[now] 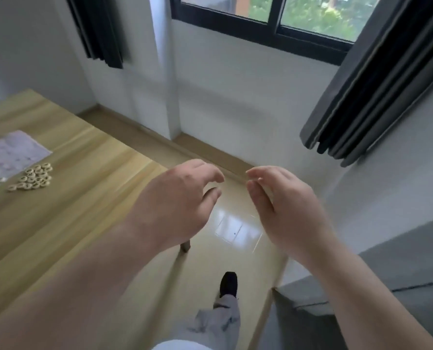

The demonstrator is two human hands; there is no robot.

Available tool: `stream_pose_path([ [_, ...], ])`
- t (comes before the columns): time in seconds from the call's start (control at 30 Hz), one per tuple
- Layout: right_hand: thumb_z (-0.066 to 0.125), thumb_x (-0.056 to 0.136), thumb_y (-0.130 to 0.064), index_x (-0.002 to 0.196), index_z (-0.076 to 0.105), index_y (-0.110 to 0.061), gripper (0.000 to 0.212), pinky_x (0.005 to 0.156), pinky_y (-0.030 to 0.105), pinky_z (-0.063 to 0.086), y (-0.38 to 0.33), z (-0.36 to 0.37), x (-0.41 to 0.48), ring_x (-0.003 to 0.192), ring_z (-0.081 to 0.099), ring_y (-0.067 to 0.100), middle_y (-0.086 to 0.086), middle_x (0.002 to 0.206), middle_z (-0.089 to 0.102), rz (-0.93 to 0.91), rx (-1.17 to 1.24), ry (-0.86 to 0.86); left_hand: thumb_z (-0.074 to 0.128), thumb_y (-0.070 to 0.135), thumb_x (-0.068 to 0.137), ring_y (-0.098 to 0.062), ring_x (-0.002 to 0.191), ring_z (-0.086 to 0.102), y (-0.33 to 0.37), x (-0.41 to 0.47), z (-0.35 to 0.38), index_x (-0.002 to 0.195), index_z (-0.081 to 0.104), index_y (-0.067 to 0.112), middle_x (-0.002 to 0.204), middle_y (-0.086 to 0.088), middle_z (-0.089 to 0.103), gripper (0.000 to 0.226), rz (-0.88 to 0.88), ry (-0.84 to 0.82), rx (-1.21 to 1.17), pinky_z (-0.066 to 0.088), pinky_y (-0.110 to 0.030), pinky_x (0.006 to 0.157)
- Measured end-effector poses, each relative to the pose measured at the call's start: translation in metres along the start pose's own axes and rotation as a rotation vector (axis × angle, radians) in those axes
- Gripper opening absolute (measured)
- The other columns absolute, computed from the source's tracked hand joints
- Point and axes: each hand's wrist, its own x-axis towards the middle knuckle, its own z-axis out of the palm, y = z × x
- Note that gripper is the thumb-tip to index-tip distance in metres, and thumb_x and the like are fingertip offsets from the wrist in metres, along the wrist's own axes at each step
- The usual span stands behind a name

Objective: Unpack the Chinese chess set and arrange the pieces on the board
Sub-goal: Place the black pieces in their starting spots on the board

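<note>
Head view: left hand [177, 202], right hand [287, 207] loosely curled; pieces [32, 179] on table [84, 203]

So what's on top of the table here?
A pale board sheet and a heap of round pieces by its corner. The left arm covers the near part of the table, so anything there is hidden.

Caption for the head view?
Left hand and right hand hover beside the table, where pieces lie heaped next to the board.
</note>
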Motion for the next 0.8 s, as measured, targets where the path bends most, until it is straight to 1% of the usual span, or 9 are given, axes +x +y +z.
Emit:
stream_pose_path([
  [0.1, 0.048, 0.102, -0.032, 0.116, 0.067, -0.017, 0.028, 0.078, 0.035, 0.054, 0.042, 0.022, 0.074, 0.096, 0.064, 0.015, -0.007, 0.112, 0.068, -0.082, 0.012, -0.065, 0.056, 0.037, 0.096, -0.005, 0.096, 0.060, -0.023, 0.059, 0.029, 0.114, 0.062, 0.034, 0.105, 0.018, 0.060, 0.019, -0.100, 0.036, 0.002, 0.052, -0.031, 0.083],
  [0.2, 0.046, 0.102, -0.033, 0.113, 0.066, -0.018, 0.027, 0.076, 0.040, 0.055, 0.074, 0.037, 0.150, 0.095, 0.064, 0.018, -0.006, 0.109, 0.067, -0.134, 0.009, -0.114, 0.054, 0.037, 0.097, -0.006, 0.096, 0.060, -0.043, 0.124, 0.042, 0.114, 0.062, 0.035, 0.106, 0.017, 0.060, 0.020, -0.171, 0.047, 0.003, 0.052, -0.032, 0.082],
  [0.33, 0.052, 0.103, -0.030, 0.112, 0.066, -0.021, 0.019, 0.074, 0.040, 0.055, 0.106, 0.051, 0.268, 0.097, 0.064, 0.016, -0.008, 0.107, 0.066, -0.200, 0.022, -0.157, 0.053, 0.037, 0.098, -0.006, 0.094, 0.060, -0.071, 0.226, 0.044, 0.113, 0.063, 0.034, 0.104, 0.017, 0.061, 0.018, -0.270, 0.099, -0.010, 0.052, -0.031, 0.079],
  [0.4, 0.052, 0.103, -0.029, 0.113, 0.066, -0.021, 0.019, 0.076, 0.039, 0.055, 0.113, 0.060, 0.312, 0.099, 0.064, 0.016, -0.008, 0.109, 0.066, -0.240, 0.035, -0.178, 0.053, 0.037, 0.098, -0.006, 0.095, 0.060, -0.083, 0.262, 0.043, 0.113, 0.063, 0.034, 0.106, 0.017, 0.061, 0.018, -0.305, 0.114, -0.011, 0.052, -0.031, 0.080],
  [0.5, 0.052, 0.103, -0.029, 0.114, 0.066, -0.021, 0.020, 0.077, 0.040, 0.054, 0.126, 0.085, 0.384, 0.101, 0.064, 0.018, -0.008, 0.111, 0.065, -0.295, 0.074, -0.260, 0.052, 0.038, 0.098, -0.008, 0.096, 0.060, -0.114, 0.316, 0.048, 0.113, 0.063, 0.035, 0.108, 0.016, 0.061, 0.019, -0.406, 0.139, 0.014, 0.052, -0.034, 0.080],
  [0.63, 0.053, 0.102, -0.029, 0.113, 0.068, -0.018, 0.022, 0.075, 0.042, 0.055, 0.139, 0.138, 0.478, 0.097, 0.065, 0.019, -0.005, 0.111, 0.067, -0.428, 0.143, -0.345, 0.053, 0.037, 0.098, -0.010, 0.099, 0.061, -0.161, 0.371, 0.060, 0.114, 0.062, 0.035, 0.111, 0.016, 0.060, 0.019, -0.581, 0.178, 0.051, 0.052, -0.035, 0.081],
  [0.73, 0.054, 0.101, -0.030, 0.112, 0.068, -0.018, 0.022, 0.073, 0.041, 0.056, 0.140, 0.175, 0.529, 0.094, 0.066, 0.021, -0.004, 0.109, 0.067, -0.558, 0.207, -0.395, 0.054, 0.036, 0.097, -0.011, 0.099, 0.061, -0.191, 0.391, 0.070, 0.114, 0.064, 0.033, 0.112, 0.016, 0.060, 0.019, -0.712, 0.227, 0.093, 0.052, -0.034, 0.079],
  [0.77, 0.055, 0.101, -0.031, 0.112, 0.068, -0.018, 0.022, 0.072, 0.040, 0.056, 0.133, 0.193, 0.559, 0.093, 0.067, 0.021, -0.005, 0.109, 0.067, -0.622, 0.228, -0.460, 0.054, 0.036, 0.097, -0.011, 0.099, 0.061, -0.205, 0.402, 0.069, 0.113, 0.064, 0.032, 0.112, 0.016, 0.060, 0.019, -0.809, 0.262, 0.104, 0.052, -0.033, 0.079],
  [0.8, 0.055, 0.101, -0.032, 0.112, 0.068, -0.019, 0.021, 0.071, 0.040, 0.057, 0.132, 0.198, 0.563, 0.092, 0.067, 0.020, -0.005, 0.108, 0.067, -0.661, 0.230, -0.465, 0.054, 0.036, 0.097, -0.010, 0.099, 0.060, -0.207, 0.401, 0.071, 0.113, 0.064, 0.033, 0.112, 0.017, 0.060, 0.019, -0.841, 0.251, 0.109, 0.052, -0.033, 0.079],
])
